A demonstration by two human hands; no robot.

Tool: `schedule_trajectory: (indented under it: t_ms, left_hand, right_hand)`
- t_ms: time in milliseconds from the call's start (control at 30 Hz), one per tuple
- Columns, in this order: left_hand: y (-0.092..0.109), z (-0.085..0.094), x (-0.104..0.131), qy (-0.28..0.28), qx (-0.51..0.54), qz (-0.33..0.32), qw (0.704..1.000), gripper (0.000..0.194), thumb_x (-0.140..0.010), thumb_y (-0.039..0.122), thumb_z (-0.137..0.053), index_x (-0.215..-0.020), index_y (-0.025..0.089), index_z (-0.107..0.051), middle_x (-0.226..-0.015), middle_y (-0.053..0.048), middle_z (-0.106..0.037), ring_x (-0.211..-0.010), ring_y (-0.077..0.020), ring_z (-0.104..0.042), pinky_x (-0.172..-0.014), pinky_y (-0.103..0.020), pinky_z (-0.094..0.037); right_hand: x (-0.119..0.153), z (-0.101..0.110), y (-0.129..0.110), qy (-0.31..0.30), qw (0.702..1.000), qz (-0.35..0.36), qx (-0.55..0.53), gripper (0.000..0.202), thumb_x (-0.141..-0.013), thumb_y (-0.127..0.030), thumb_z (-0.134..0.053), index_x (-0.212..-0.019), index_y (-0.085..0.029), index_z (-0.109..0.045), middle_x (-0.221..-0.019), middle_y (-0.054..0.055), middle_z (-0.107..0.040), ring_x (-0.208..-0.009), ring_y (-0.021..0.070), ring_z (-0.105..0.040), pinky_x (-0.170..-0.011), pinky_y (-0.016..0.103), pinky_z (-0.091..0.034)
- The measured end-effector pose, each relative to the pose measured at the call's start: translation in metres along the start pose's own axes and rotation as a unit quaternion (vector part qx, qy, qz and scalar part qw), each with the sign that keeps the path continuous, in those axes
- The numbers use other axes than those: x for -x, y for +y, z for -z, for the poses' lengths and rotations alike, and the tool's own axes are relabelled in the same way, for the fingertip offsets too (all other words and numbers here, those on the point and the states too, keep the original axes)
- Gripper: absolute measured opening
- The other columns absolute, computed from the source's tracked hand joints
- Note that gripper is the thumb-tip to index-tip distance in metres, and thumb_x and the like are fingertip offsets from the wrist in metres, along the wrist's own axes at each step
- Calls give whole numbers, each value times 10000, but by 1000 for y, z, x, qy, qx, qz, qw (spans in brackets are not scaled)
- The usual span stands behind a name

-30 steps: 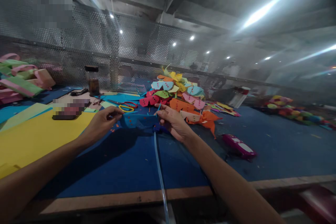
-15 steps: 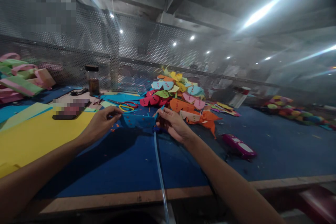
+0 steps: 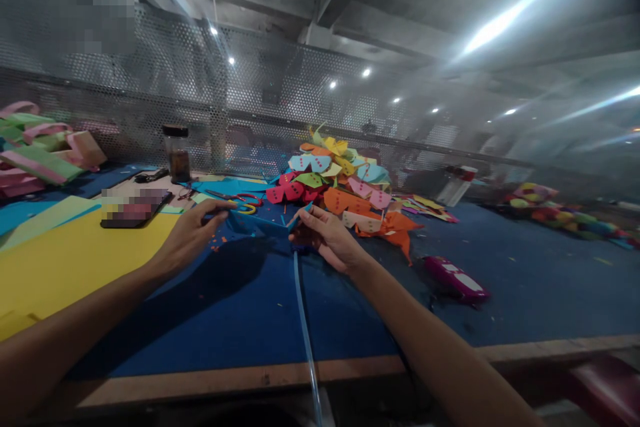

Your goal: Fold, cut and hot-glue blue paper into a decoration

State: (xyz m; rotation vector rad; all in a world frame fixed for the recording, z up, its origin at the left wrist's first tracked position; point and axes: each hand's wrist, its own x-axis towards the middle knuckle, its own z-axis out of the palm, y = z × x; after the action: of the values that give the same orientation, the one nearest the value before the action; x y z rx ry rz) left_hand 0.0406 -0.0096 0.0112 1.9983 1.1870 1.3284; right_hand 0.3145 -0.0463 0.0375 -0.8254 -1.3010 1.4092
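Note:
A folded blue paper cutout (image 3: 257, 223) is stretched between my two hands, held above the blue table (image 3: 240, 320). My left hand (image 3: 197, 230) pinches its left end between thumb and fingers. At the other end, where a pointed tip sticks up, my right hand (image 3: 323, 233) grips the paper. Small orange scraps lie under my left hand. Just behind the paper are scissors (image 3: 247, 199) with red and yellow handles. A pile of colourful folded paper butterflies (image 3: 320, 180), many with dots, rises behind my right hand.
Yellow paper sheets (image 3: 90, 247) cover the left side, with a phone (image 3: 135, 208) on them. A dark-lidded jar (image 3: 177, 157) stands behind. A purple object (image 3: 455, 279) lies at right; a clear tube (image 3: 303, 320) crosses the front edge. A perforated metal screen (image 3: 270, 93) backs the table.
The blue paper has tilted, so its dotted face shows less and it looks narrower. Both hands have shifted only slightly, keeping their hold.

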Motion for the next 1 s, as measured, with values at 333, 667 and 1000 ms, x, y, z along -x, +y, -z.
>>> schedule_trajectory:
  t_ms: [333,667,1000]
  left_hand:
    - [27,0,8,77,-75,-124,986,329,-961,416,-528,-1212,251,-663,-1438,-78,-567,-1367,-285,-477,-1176,-488,-322]
    - [55,-49,7,6,-145,-281,949,229,-929,342,-658,-1129,231,-665,-1206,-88,-707,-1219,-290,-580,-1061,-482,-429]
    - [51,-61,11,67,-210,-296,929,171,-925,188,-643,-1094,204,-667,-1112,-85,-731,-1114,-295,-605,-986,-496,-456]
  right_hand:
    - [-1,0,7,-3,1000,29,10,363,-739,-482,-852,-867,-177,-703,-832,17,-741,-751,144,-725,-774,281,-587]
    - [-1,-6,9,15,998,52,-17,354,-710,-453,-878,-841,-182,-693,-821,-8,-725,-739,130,-714,-799,284,-588]
    - [-1,-8,11,35,997,62,-36,361,-688,-437,-891,-799,-169,-678,-769,-21,-706,-767,137,-710,-812,298,-602]
